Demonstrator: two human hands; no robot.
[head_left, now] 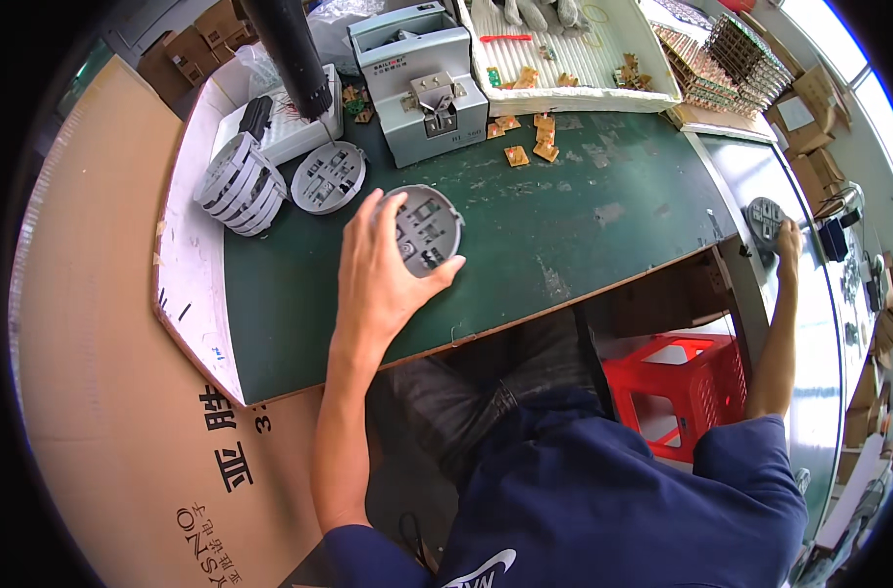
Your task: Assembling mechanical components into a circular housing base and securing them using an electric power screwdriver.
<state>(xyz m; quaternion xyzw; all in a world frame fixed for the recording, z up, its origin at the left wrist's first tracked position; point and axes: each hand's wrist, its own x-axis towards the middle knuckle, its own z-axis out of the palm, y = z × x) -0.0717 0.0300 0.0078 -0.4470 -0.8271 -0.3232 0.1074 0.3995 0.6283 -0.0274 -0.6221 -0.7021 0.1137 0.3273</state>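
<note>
The left hand (373, 269) is grasping a grey case (429, 227) by its rim over the green surface (603, 167); far right, the right hand (790, 238) is gripping a similar disc (764, 220). Keeping both level should be helping.

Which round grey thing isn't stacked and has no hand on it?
The grey disc lying between the stack and the left hand; the others are stacked or touched by hands.

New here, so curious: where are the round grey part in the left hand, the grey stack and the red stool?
Round grey part (431, 232) in the left hand (378, 274): head view, on its exposed face.
Grey stack (242, 192): head view, on its side.
Red stool (699, 386): head view, on the plastic between its openings.
</note>
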